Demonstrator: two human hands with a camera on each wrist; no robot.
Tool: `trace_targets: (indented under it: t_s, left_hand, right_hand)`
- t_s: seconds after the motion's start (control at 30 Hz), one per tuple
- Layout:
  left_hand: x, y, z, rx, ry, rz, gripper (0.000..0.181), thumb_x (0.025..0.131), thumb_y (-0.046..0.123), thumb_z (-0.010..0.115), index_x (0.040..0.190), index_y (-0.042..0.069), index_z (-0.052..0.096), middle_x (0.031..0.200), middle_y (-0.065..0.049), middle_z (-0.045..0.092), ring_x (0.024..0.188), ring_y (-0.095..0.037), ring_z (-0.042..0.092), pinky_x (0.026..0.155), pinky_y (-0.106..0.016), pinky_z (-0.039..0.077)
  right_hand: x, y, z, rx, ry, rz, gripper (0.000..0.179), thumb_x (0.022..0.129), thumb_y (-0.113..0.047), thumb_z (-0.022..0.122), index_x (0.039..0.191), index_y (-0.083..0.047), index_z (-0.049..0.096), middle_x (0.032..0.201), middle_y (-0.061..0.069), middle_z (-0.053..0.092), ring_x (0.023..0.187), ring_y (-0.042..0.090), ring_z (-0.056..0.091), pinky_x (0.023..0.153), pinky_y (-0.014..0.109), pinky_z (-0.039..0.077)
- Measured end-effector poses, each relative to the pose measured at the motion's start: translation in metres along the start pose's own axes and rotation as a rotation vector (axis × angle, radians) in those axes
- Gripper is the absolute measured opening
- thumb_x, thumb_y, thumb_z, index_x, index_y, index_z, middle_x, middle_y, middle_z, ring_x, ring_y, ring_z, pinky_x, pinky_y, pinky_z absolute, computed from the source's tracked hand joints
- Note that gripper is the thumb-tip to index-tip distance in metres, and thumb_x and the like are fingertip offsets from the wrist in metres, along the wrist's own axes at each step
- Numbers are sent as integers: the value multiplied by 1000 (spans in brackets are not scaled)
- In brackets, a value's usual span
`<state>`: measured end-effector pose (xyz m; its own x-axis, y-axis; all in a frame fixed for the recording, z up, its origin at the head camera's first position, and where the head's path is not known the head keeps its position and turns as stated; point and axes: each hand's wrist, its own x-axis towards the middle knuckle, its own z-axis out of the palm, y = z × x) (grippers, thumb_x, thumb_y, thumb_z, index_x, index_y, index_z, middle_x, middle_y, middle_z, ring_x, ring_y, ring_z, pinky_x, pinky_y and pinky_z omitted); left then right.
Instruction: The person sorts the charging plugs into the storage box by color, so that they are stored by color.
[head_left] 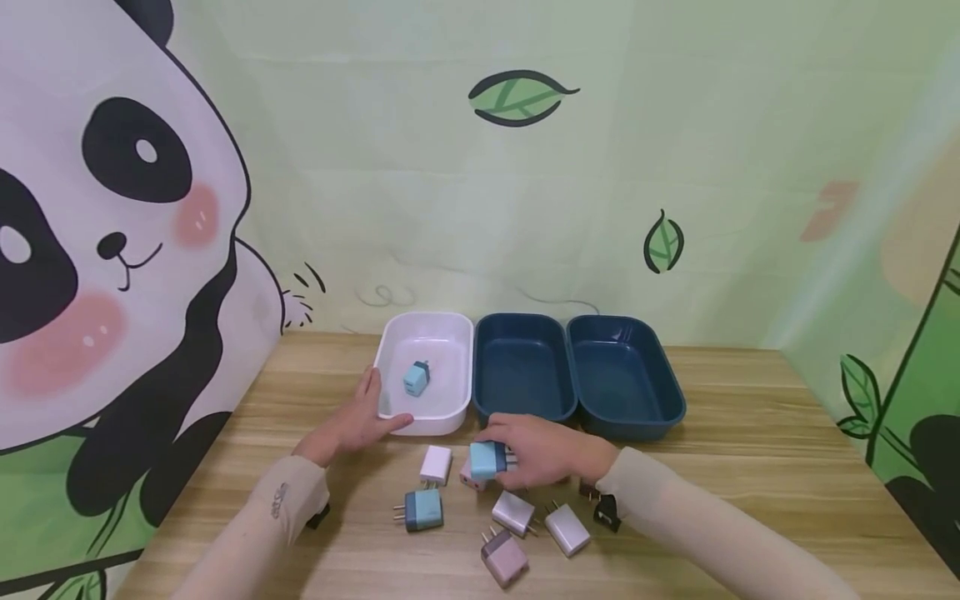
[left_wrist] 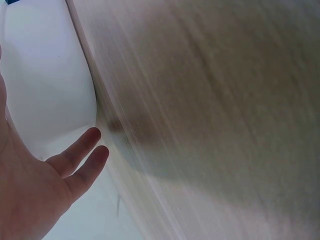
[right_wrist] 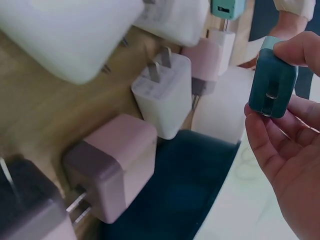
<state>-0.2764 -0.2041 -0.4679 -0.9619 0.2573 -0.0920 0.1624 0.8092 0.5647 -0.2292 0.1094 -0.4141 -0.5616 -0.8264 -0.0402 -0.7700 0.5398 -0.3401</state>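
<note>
My right hand [head_left: 546, 450] pinches a light-blue and dark-blue plug charger [right_wrist: 272, 82] between thumb and fingers, above the table just in front of the bins. My left hand [head_left: 358, 423] rests with spread, fairly straight fingers at the left front corner of the white bin [head_left: 426, 427]. Inside that bin lies another blue charger [head_left: 416, 379]. On the table below the hands are a white charger [head_left: 436, 464], a blue charger [head_left: 423, 509], a pink charger [head_left: 505, 558] and two pale chargers, one [head_left: 567, 530] near the right wrist. The held charger partly covers a pink one [head_left: 471, 475].
Two dark-blue bins stand in a row right of the white one: a middle bin [head_left: 525, 410] and a right bin [head_left: 671, 417]. More chargers lie partly hidden under the right hand and wrist. Behind the wooden table [head_left: 750, 467] hangs a printed panda backdrop [head_left: 420, 167].
</note>
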Motion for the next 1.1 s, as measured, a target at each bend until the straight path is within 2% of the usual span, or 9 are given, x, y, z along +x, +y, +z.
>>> trace_targets:
  t_s: [0.27, 0.83, 1.1]
  left_hand:
    - [-1, 0, -1, -10, 4, 5, 114, 82, 61, 61, 149, 1, -9, 154, -20, -15, 136, -45, 17, 104, -57, 25]
    - [1, 1, 0, -6, 9, 20, 113, 83, 58, 62, 149, 1, -11, 154, -21, -16, 136, -46, 16, 104, -56, 25]
    - [2, -1, 0, 8, 8, 24, 112, 84, 56, 62, 147, -2, -11, 153, -24, -15, 136, -47, 14, 105, -56, 23]
  right_hand:
    - [3, 4, -12, 26, 43, 44, 47, 86, -24, 69, 129, -11, 56, 109, -4, 51, 92, 11, 52, 82, 21, 46]
    - [27, 21, -23, -9, 150, 67, 49, 84, -24, 68, 129, -6, 57, 110, 1, 53, 88, 11, 50, 77, 23, 46]
    - [44, 25, -25, -16, 146, 93, 50, 86, -21, 67, 130, -3, 54, 115, 5, 54, 92, 13, 50, 82, 26, 46]
